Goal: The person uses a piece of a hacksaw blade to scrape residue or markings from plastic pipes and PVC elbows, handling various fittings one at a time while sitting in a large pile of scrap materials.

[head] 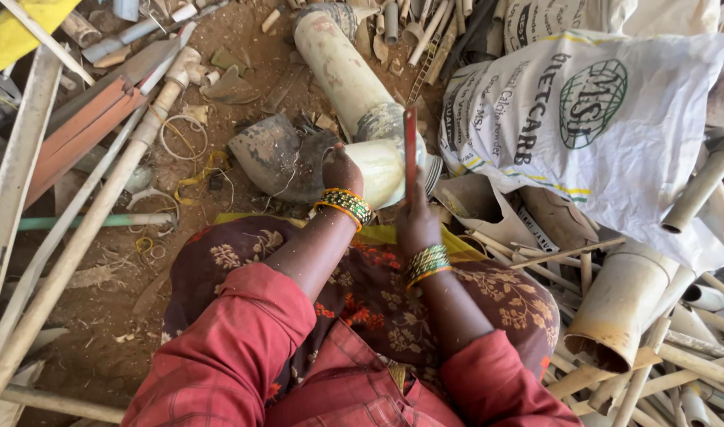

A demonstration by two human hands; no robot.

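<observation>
My left hand (342, 168) rests on the near end of a thick cream plastic pipe (346, 75) that lies on the dirt floor in front of my knees, and it grips the cut end. My right hand (416, 221) is closed on a thin red blade or saw (410, 142), held upright against the pipe's end. Both wrists wear green and gold bangles. I sit with a patterned brown skirt over my lap.
A printed white sack (607, 119) lies at the right. Long grey pipes (85, 221) run along the left, and a wide pipe piece (623, 308) with several thin tubes lies at the right. Dark broken pipe shells (275, 154) sit left of the hands.
</observation>
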